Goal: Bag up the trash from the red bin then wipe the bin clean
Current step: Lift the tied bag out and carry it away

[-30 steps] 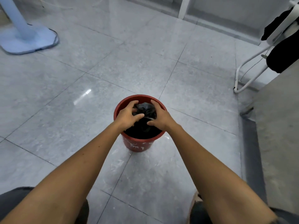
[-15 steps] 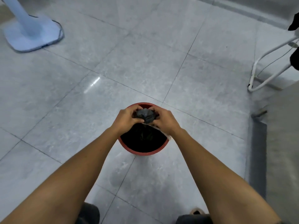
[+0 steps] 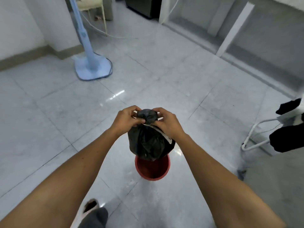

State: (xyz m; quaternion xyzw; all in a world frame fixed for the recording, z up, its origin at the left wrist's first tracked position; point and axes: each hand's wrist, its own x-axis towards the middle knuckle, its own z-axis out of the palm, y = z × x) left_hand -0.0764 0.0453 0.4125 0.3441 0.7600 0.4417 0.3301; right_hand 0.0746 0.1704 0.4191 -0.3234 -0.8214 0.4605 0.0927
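Note:
A full black trash bag (image 3: 148, 142) hangs in the air above the red bin (image 3: 152, 169), clear of its rim. My left hand (image 3: 127, 120) and my right hand (image 3: 166, 122) both pinch the bag's gathered neck at the top. A white strip runs down the bag's right side. The red bin stands on the grey tiled floor directly below the bag, its far rim hidden behind the bag.
A pale blue fan stand (image 3: 92, 66) stands at the back left, its cord trailing on the floor. A white drying rack (image 3: 256, 142) with dark clothes is at the right. A sliding-door track runs along the back right. My slippered foot (image 3: 89, 207) is at the bottom.
Both hands have lifted the black bag up out of the red bin, and the view has risen, showing more of the room.

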